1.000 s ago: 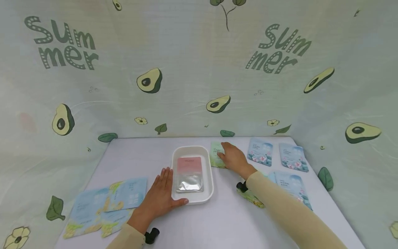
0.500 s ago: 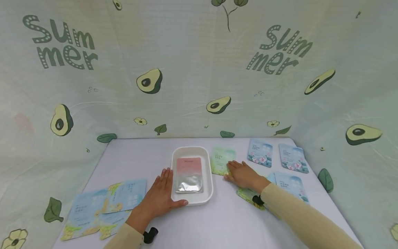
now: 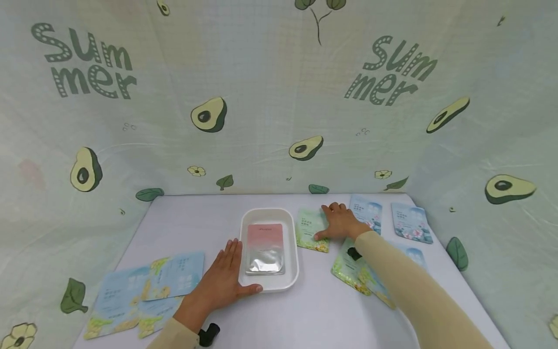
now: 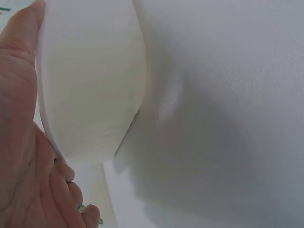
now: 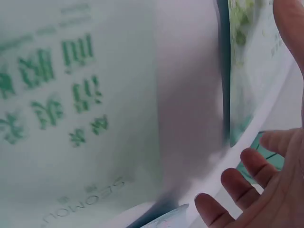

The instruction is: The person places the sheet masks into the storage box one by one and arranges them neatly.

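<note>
My left hand (image 3: 219,283) rests at the left side of a white tray (image 3: 293,252), fingers straight along the wall and thumb at the near rim. Inside the tray lies a pink and silver sheet mask packet (image 3: 265,242). Just right of the tray is a green sheet mask packet (image 3: 308,225). My right hand (image 3: 344,223) spans its right edge, with thumb and fingers spread apart. In the right wrist view, the green packet (image 5: 244,71) shows between the thumb and the loosely bent fingers. The left wrist view shows the tray wall (image 4: 92,85) against the palm.
Blue packets (image 3: 119,295) overlap at the left of the white table (image 3: 279,322). More green packets (image 3: 348,266) lie under the right forearm. Blue floral packets (image 3: 411,221) are at the right. A printed cloth (image 3: 257,72) hangs behind the table.
My right hand first drew back toward me, then moved forward again with its fingers spread. The green packet beside the tray has slid slightly toward me. The left hand has stayed at the tray.
</note>
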A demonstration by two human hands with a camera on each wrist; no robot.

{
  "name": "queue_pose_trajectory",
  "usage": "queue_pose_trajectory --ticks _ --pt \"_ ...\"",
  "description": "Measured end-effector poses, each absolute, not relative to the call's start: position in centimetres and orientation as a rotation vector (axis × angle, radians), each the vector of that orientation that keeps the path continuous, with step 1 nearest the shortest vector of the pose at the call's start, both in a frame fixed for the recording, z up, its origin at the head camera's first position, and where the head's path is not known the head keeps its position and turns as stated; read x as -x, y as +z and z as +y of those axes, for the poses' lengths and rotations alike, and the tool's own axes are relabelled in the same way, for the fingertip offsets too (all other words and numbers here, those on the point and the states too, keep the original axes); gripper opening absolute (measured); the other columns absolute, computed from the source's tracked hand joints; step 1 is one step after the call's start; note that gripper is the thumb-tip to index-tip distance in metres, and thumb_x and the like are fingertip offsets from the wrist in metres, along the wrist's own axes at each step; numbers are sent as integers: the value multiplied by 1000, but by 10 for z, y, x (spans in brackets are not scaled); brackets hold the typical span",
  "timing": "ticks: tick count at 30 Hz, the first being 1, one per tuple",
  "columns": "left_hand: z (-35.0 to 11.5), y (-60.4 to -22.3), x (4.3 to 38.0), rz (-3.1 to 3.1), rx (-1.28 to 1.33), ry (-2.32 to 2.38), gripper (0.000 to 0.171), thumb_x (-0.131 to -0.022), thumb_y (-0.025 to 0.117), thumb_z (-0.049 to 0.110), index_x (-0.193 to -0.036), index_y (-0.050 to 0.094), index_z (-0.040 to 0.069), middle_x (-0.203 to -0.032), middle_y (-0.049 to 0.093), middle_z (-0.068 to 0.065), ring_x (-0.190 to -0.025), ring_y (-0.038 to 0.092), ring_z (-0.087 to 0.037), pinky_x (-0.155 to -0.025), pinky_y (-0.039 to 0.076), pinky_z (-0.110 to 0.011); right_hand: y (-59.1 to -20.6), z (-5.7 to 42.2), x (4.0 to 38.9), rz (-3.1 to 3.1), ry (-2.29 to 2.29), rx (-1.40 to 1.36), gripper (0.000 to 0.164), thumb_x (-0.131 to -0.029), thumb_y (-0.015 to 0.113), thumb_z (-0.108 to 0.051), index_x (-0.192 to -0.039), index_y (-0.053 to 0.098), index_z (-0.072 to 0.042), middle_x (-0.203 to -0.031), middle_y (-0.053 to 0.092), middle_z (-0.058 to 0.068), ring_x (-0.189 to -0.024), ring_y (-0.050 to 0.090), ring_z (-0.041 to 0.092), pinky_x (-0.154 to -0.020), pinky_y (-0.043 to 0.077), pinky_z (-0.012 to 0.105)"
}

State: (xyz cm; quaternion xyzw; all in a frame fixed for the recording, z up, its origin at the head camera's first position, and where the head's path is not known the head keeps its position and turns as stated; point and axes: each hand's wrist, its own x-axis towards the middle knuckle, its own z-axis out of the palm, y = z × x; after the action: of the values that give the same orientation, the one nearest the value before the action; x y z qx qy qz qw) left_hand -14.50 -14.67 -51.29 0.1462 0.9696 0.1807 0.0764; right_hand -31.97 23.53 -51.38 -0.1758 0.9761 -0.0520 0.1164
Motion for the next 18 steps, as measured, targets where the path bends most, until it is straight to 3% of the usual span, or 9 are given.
queue_pose_trajectory --ticks 7,18 --pt "-145 -512 143 2904 -411 565 132 -83 70 80 -168 11 -1 -176 12 -22 -164 8 -39 -131 21 -57 -520 238 326 2849 -170 511 116 -73 82 -77 -158 45 -6 -153 41 26 -135 41 47 -110 40 67" --pt "-144 -509 143 2896 -399 567 132 -83 71 80 -168 11 -1 -176 12 -21 -164 8 -39 -131 21 -56 -515 229 307 3106 -129 633 111 -70 89 -70 -144 44 -1 -151 39 26 -128 42 47 -98 44 59"
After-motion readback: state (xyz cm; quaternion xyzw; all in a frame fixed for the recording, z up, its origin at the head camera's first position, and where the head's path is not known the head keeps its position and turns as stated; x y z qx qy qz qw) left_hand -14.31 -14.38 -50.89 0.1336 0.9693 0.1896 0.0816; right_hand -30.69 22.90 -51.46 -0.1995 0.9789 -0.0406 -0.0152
